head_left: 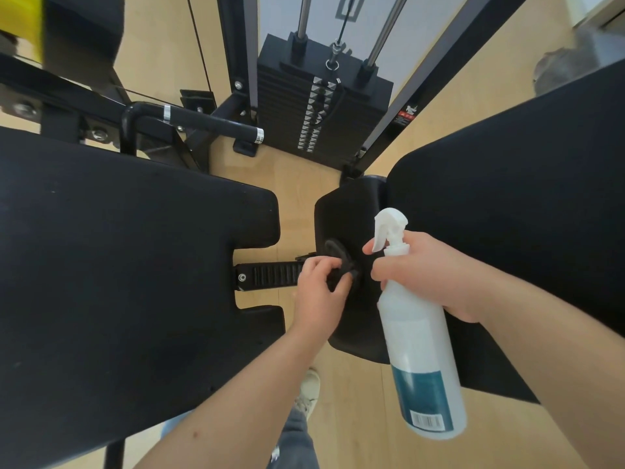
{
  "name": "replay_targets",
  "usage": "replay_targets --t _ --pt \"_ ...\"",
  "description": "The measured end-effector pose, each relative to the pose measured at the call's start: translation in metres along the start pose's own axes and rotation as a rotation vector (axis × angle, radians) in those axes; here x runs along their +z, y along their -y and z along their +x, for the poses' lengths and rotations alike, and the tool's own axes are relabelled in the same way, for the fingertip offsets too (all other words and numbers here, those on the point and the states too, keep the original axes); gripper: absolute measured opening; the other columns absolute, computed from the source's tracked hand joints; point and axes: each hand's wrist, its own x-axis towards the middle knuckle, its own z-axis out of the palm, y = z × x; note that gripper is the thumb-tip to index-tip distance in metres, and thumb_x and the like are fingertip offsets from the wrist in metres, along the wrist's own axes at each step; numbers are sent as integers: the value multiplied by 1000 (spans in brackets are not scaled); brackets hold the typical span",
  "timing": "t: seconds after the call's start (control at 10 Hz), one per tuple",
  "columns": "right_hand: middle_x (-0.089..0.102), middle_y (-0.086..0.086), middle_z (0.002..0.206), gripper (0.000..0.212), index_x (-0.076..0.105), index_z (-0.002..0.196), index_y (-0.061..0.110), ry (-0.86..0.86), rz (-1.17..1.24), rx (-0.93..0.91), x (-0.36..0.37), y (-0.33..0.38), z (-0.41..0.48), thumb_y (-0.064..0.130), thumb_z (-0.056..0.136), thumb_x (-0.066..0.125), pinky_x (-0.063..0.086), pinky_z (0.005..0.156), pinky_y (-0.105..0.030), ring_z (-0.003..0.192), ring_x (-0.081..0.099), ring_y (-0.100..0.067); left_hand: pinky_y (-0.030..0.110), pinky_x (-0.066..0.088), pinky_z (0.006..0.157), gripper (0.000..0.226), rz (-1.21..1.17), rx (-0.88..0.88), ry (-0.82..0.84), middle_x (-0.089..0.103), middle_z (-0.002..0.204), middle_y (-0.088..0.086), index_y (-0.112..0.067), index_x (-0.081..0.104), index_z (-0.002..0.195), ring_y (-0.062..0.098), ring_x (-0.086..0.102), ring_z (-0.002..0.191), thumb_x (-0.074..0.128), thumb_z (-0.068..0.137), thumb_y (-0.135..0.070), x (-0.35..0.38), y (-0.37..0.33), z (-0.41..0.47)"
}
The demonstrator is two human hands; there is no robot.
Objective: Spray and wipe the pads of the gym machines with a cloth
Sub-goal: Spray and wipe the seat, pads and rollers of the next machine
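Gripping the neck of a spray bottle (419, 350), the right hand (429, 275) curls its fingers round just under the white plastic trigger head, with the forefinger stretched towards the trigger. The bottle is a smooth, cloudy-white cylinder with a teal label and a barcode near its base; it hangs tilted in front of the small pad (345, 214), its nozzle pointing up and away from the person.

The small pad is black, matte and rounded at the corners, with an oval disc (333, 250) raised on its face. Against its left edge, just below the disc, the left hand (321, 289) pinches a dark cloth (343, 277), its fingers curled tight around the bunched stuff. Black on black, it is hard to tell how much of it is cloth and how much belongs to the pad.

Left of the small pad lies a wide, flat seat pad (118, 265) in the same black padding, notched where a ribbed black rail (274, 275) runs towards the small pad. Right of the small pad stands a larger pad (524, 198), touching its edge. Beyond the small pad rises a weight stack (321, 113) of flat black plates on two shiny steel rods. Under it all lies a pale wooden floor (304, 184), and below the small pad a light shoe (309, 390) shows.
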Motion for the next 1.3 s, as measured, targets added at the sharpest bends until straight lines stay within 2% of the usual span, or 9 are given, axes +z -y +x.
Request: replay_targets --t 0.2,0.3,0.4,0.5,0.6,0.8,1.0,1.1,1.3 --pt "70 -10 99 28 64 111 30 20 41 -29 -4 -4 0 18 87 70 62 87 -50 89 72 -28 41 16 126 35 -17 265 88 16 166 -22 -33 52 141 11 7 157 50 107 -23 36 11 -24" --pt "69 -11 102 32 63 113 34 37 54 -42 -4 -7 3 17 88 70 61 88 -51 92 72 -29 53 -1 126 46 35 165 148 -15 158 -41 -52 25 153 8 -20 154 35 111 -36 41 12 -18" --pt "70 -13 105 32 65 109 39 41 68 -48 -5 -9 8 17 87 70 59 92 -53 97 72 -33 59 -7 122 52 75 50 160 -16 166 -26 -49 8 159 19 -23 155 23 109 -44 37 15 15" --pt "68 -13 109 32 65 107 43 33 76 -48 -5 -10 11 19 86 70 58 94 -54 101 70 -34 59 -6 124 54 145 -102 171 -7 172 5 -18 13 163 31 -15 157 19 111 -27 28 12 54" --pt "69 -14 108 34 65 110 42 38 99 -47 -5 -12 11 18 86 71 58 94 -54 100 71 -35 66 -5 121 52 352 -89 182 -16 170 9 -9 16 161 37 -25 153 20 109 -7 33 10 49" --pt "71 -12 104 35 64 111 41 37 96 -59 -7 -11 8 16 87 71 58 93 -54 98 71 -33 62 -13 119 53 33 54 262 -31 162 -26 -61 -5 153 19 -39 146 22 112 -41 37 13 -6" --pt "69 -11 110 40 64 112 48 53 144 -83 -9 -14 16 19 87 74 58 92 -55 102 71 -33 62 -2 124 54 -24 -100 193 -10 172 2 -28 3 164 34 -19 155 17 112 -19 26 1 79" --pt "69 -8 109 41 63 113 49 34 147 -91 -6 -18 16 19 87 74 59 92 -54 102 71 -31 58 9 125 53 -148 -331 137 13 170 12 -29 6 164 41 8 155 15 112 -30 21 13 84" --pt "70 -11 108 41 65 111 49 47 169 -92 -6 -16 13 24 80 74 59 92 -54 101 71 -33 56 2 126 58 -113 -247 223 2 170 19 -17 7 164 39 -4 157 25 111 -30 30 17 10"
